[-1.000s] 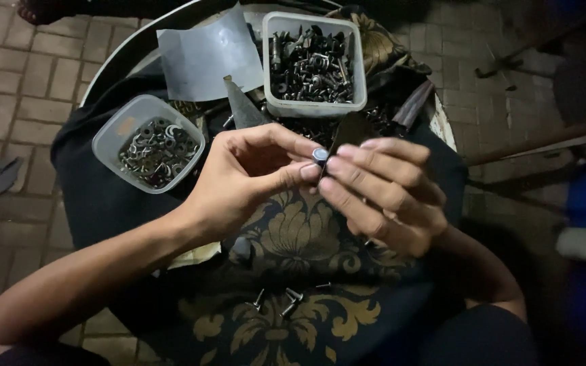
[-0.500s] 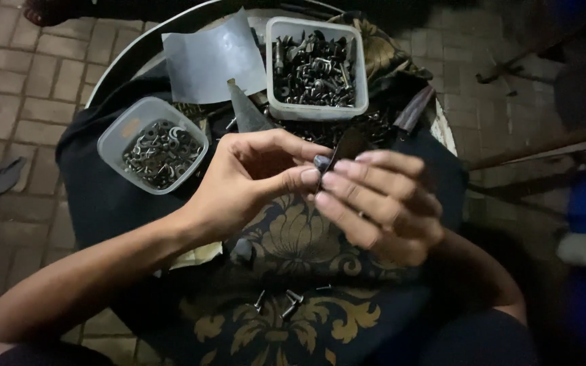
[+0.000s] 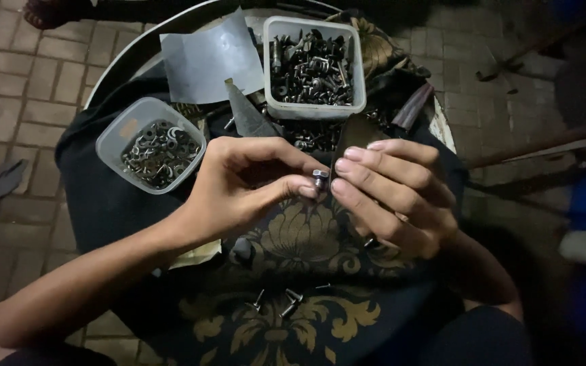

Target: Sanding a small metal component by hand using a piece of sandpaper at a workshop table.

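Head view. A square clear plastic tub [image 3: 315,102] stands at the far side of the work surface, filled with dark mixed metal hardware, bolts and bent pieces heaped to the rim. A second, rounded clear plastic tub [image 3: 113,146] sits to the left and nearer, well apart from the first; it holds small silvery metal rings or washers in a loose layer. A grey plastic sheet [image 3: 205,61] lies just beside the square tub, on its left.

The surface is a round metal-rimmed tray [image 3: 137,44] draped with a dark cloth bearing a gold floral pattern [image 3: 306,237]. Three small loose bolts [image 3: 286,301] lie on the cloth near the person. More loose hardware is scattered just below the square tub. The floor around is brick paving [image 3: 15,74], dimly lit; the right side of the view is too dark and blurred to read.

The left hand [image 3: 239,186] and the right hand [image 3: 391,193] meet over the middle of the cloth. Both are closed in a pinch on a small silvery metal bolt [image 3: 320,178], the left by thumb and forefinger, the right by its fingertips. The bolt sits between the two hands, its rounded head uppermost and toward the camera. Its shank is hidden by the fingers, so the long axis cannot be told with certainty; it appears to run roughly upright.
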